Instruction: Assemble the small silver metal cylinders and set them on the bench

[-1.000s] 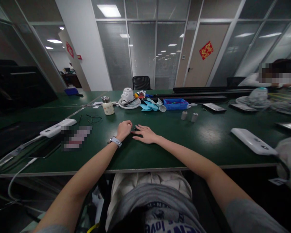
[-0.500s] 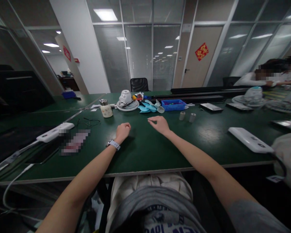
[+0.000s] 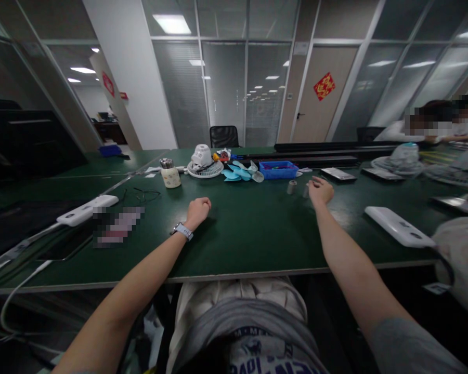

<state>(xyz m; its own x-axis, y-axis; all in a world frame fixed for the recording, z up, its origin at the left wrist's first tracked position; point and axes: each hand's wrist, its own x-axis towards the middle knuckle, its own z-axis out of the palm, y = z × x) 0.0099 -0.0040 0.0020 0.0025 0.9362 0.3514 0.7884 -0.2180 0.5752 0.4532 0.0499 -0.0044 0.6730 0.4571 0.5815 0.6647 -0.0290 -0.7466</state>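
Observation:
My left hand [image 3: 198, 210] rests on the green table [image 3: 249, 234] as a closed fist, a watch on its wrist, with nothing visible in it. My right hand [image 3: 320, 191] is stretched far forward to the right, with its fingers curled down. It sits right against one of two small grey cylinders [image 3: 306, 190], which it partly hides. The other grey cylinder [image 3: 291, 187] stands free just to the left. Whether the fingers grip the near cylinder is hidden by the back of the hand.
At the back stand a small bottle [image 3: 170, 176], a white fan part on a grille [image 3: 205, 162], light blue fan blades [image 3: 239, 173] and a blue tray [image 3: 278, 169]. White power strips lie left [image 3: 86, 210] and right [image 3: 398, 227]. Other people sit at the far right.
My right hand lifted from beside the left fist and swung forward and right to the grey cylinders. The left fist stayed in place.

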